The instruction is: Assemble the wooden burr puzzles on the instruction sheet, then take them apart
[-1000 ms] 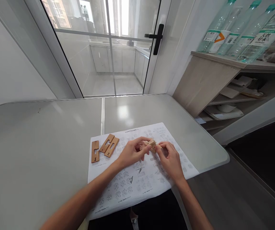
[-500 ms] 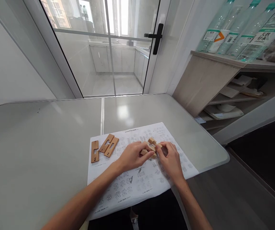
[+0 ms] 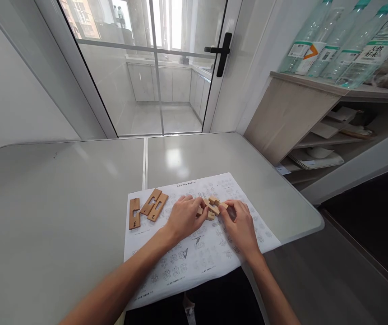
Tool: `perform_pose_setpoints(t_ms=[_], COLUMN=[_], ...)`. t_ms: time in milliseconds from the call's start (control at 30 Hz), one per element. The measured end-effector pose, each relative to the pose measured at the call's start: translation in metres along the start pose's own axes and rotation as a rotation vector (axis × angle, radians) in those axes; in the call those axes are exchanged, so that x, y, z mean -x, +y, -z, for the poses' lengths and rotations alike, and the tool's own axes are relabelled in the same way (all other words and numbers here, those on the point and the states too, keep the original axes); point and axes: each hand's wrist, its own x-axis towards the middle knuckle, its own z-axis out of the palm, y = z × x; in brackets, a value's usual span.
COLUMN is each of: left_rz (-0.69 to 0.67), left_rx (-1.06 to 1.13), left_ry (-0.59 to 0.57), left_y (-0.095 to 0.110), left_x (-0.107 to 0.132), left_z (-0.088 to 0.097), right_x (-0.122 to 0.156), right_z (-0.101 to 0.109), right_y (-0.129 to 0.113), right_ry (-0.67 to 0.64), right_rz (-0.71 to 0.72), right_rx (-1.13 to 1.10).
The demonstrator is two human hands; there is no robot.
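Light wooden puzzle pieces [image 3: 213,208], notched and blocky, lie in a small cluster on a printed diagram sheet [image 3: 210,264]. At the cluster's left side, my left hand [image 3: 186,216] is closed with thumb and fingers on one wooden piece [image 3: 200,211], partly hidden by the fingers. My right hand [image 3: 242,223] pinches another wooden piece [image 3: 225,206] at the right side. Left of my hands lie three flat brown wooden plates with cut-out slots: the plate marked 3 [image 3: 131,221], the plate marked 1 [image 3: 146,208] and the plate marked 2 [image 3: 154,215].
The sheet rests on a pale grey table [image 3: 62,216] with a seam. Beyond its far edge stands a glass door [image 3: 95,90] with a black handle [image 3: 224,54]. A wooden shelf [image 3: 288,104] at right holds several plastic bottles [image 3: 329,54].
My left hand has shifted slightly left, and its thumb has drawn back, uncovering more of the wooden pieces. The right hand has hardly moved.
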Motion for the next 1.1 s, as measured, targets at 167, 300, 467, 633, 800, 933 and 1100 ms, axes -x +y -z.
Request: perform_pose_setpoints(t_ms=[167,300,467,633,800,933,1100], left_rz=[0.005,0.005,0.003,0.007,-0.041,-0.117,-0.209], left_rx=[-0.027,-0.051,-0.072,-0.052,0.009,0.051,0.075], left_ry=[0.027,0.049,0.061,0.098,0.142,0.129,0.056], left_y=[0.0003,0.0004,-0.0007,-0.0021,-0.0004,0.0028,0.0028], left_x=[0.0004,0.0008,0.001,0.002,0.0017,0.001,0.0018], left_z=[0.0007,0.0003,-0.0004,-0.0016,0.0002,0.0037,0.0049], right_x=[0.0005,0.0007,0.0007,0.0006,0.0007,0.0009,0.0004], right_z=[-0.0002,-0.0007,-0.0007,-0.0009,-0.0003,0.0006,0.002], right_y=[-0.0005,0.0011,0.0023,0.0017,-0.0014,-0.0038,-0.0045], right_ry=[-0.02,-0.028,-0.04,-0.057,-0.085,-0.115,-0.147], right_rz=[0.022,0.038,0.049,0.056,0.062,0.08,0.085], right_rx=[0.008,0.008,0.001,-0.002,-0.021,-0.057,-0.089])
